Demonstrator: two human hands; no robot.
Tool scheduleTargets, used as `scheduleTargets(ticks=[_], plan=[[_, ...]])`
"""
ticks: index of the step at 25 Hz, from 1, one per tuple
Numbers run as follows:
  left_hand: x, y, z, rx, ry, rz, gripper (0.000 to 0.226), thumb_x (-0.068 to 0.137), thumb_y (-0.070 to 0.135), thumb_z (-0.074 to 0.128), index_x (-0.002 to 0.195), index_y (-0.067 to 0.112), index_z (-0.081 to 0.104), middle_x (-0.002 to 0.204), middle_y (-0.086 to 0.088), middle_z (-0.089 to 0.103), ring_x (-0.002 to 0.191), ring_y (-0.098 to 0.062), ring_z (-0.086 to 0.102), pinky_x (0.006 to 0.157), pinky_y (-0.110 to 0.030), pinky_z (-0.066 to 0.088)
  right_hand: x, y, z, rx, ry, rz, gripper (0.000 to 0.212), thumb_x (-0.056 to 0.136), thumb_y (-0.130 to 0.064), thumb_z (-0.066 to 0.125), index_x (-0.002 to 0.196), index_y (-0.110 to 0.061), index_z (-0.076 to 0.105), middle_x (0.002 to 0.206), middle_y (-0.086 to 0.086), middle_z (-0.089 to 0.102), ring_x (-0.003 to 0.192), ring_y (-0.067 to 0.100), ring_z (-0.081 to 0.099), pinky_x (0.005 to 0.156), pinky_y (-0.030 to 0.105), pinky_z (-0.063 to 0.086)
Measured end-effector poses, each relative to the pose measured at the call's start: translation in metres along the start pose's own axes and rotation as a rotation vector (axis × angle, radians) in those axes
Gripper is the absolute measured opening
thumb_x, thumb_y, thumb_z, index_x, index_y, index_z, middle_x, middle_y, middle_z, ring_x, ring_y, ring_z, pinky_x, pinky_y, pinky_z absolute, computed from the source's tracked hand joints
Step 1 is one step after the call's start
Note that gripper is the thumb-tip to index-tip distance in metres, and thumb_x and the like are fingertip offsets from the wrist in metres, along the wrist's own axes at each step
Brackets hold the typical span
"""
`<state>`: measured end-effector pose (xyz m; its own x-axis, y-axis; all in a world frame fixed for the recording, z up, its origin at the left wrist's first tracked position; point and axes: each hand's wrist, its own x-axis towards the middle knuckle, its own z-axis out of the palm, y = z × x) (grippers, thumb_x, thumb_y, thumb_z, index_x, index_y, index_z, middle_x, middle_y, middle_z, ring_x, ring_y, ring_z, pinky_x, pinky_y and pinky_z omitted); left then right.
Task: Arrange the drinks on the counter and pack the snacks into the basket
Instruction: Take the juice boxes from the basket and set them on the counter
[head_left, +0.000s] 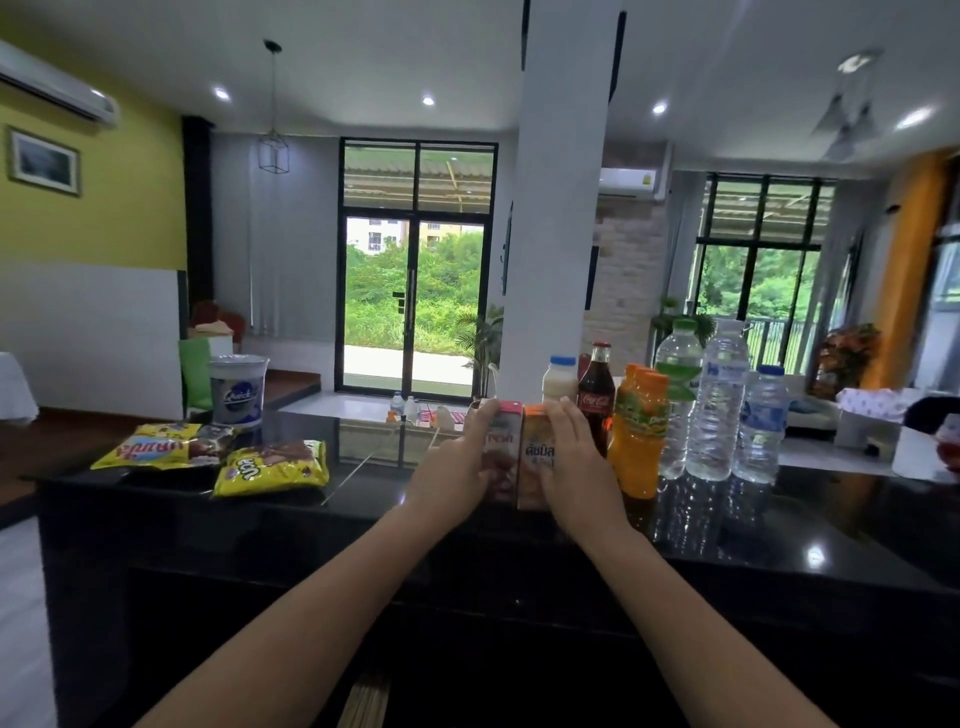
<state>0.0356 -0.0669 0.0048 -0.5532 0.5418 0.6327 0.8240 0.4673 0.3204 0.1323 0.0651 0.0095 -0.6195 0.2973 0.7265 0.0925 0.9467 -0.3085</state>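
Two small drink cartons stand side by side on the black counter (260, 519). My left hand (457, 467) grips the pink carton (503, 447). My right hand (576, 462) grips the orange carton (535, 457) from its right side. To their right stand a cola bottle (596, 400), a white milk bottle (560, 379), orange juice bottles (639, 431) and three water bottles (719, 405). On the left lie two yellow snack bags (270, 467) (156, 444) and a white instant-noodle cup (238, 389). No basket shows.
A white pillar (556, 208) rises just behind the drinks. A white box (862, 415) and other items sit at the counter's far right. Glass doors stand across the room.
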Motion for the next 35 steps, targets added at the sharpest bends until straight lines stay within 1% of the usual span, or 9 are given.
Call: scheduleTargets(ticks=[3,7,10,15,17,20,25,29,35], plan=[[0.014,-0.005,0.003,0.020,-0.018,-0.027,0.085,0.086,0.013,0.061,0.147,0.036,0.006,0.096,-0.006,0.071,0.073,-0.019,0.066,0.067,-0.036,0.059,0.013,0.004,0.011,0.026,-0.010,0.016,0.056,0.094,-0.009,0.055,0.144,-0.019,0.031,0.155,0.001,0.023,0.116,0.023,0.056,0.082,0.035,0.059],[0.029,-0.020,0.008,0.042,-0.023,-0.082,0.085,0.086,0.009,0.058,0.142,0.042,0.004,0.124,-0.020,0.058,0.082,-0.025,0.067,0.068,-0.034,0.057,0.031,0.002,0.031,0.071,-0.016,0.009,0.052,0.094,-0.013,0.055,0.141,-0.019,0.035,0.148,0.001,0.030,0.120,0.020,0.052,0.087,0.038,0.058],[0.049,-0.035,0.014,0.021,-0.022,-0.104,0.082,0.086,0.009,0.058,0.143,0.039,0.007,0.120,-0.016,0.059,0.086,-0.025,0.066,0.074,-0.040,0.058,0.052,0.004,0.053,0.041,0.023,-0.031,0.052,0.092,-0.012,0.056,0.141,-0.015,0.038,0.145,0.003,0.037,0.128,0.020,0.042,0.101,0.039,0.049],[0.082,-0.057,0.030,0.042,-0.033,-0.156,0.080,0.088,0.013,0.057,0.145,0.037,0.006,0.115,-0.015,0.061,0.083,-0.024,0.066,0.073,-0.039,0.058,0.080,0.010,0.083,-0.037,0.076,-0.052,0.054,0.084,-0.013,0.068,0.134,-0.013,0.047,0.141,0.005,0.046,0.113,0.020,0.056,0.083,0.021,0.042],[0.095,-0.062,0.038,0.050,-0.044,-0.166,0.079,0.090,0.016,0.056,0.146,0.037,0.004,0.116,-0.017,0.061,0.082,-0.024,0.066,0.070,-0.033,0.056,0.090,0.018,0.091,-0.099,0.054,-0.042,0.059,0.086,-0.018,0.066,0.140,-0.014,0.041,0.145,0.004,0.042,0.113,0.021,0.055,0.080,0.026,0.048],[0.110,-0.065,0.049,0.032,-0.056,-0.189,0.078,0.091,0.017,0.053,0.146,0.039,0.003,0.118,-0.019,0.059,0.085,-0.026,0.065,0.067,-0.029,0.048,0.101,0.030,0.101,-0.174,0.040,-0.004,0.064,0.090,-0.026,0.064,0.145,-0.017,0.033,0.149,0.002,0.036,0.122,0.020,0.049,0.087,0.034,0.051],[0.119,-0.066,0.066,-0.009,-0.009,-0.157,0.081,0.093,0.015,0.050,0.148,0.039,-0.005,0.109,-0.015,0.066,0.088,-0.027,0.066,0.080,-0.041,0.055,0.105,0.040,0.106,-0.239,0.056,0.014,0.072,0.084,-0.028,0.070,0.145,-0.020,0.032,0.148,0.005,0.037,0.122,0.024,0.050,0.094,0.041,0.049],[0.118,-0.067,0.072,-0.022,-0.031,-0.111,0.090,0.092,0.009,0.051,0.147,0.038,-0.013,0.113,-0.017,0.066,0.095,-0.027,0.066,0.091,-0.048,0.051,0.106,0.044,0.104,-0.237,0.053,0.045,0.074,0.083,-0.027,0.071,0.145,-0.021,0.032,0.147,0.006,0.038,0.119,0.026,0.050,0.088,0.040,0.051],[0.111,-0.072,0.075,-0.072,-0.071,-0.132,0.093,0.094,0.016,0.049,0.140,0.045,-0.027,0.127,-0.025,0.055,0.092,-0.027,0.067,0.087,-0.046,0.053,0.103,0.043,0.102,-0.252,0.062,0.035,0.071,0.085,-0.025,0.069,0.147,-0.016,0.035,0.145,0.007,0.045,0.123,0.026,0.049,0.090,0.041,0.053]])
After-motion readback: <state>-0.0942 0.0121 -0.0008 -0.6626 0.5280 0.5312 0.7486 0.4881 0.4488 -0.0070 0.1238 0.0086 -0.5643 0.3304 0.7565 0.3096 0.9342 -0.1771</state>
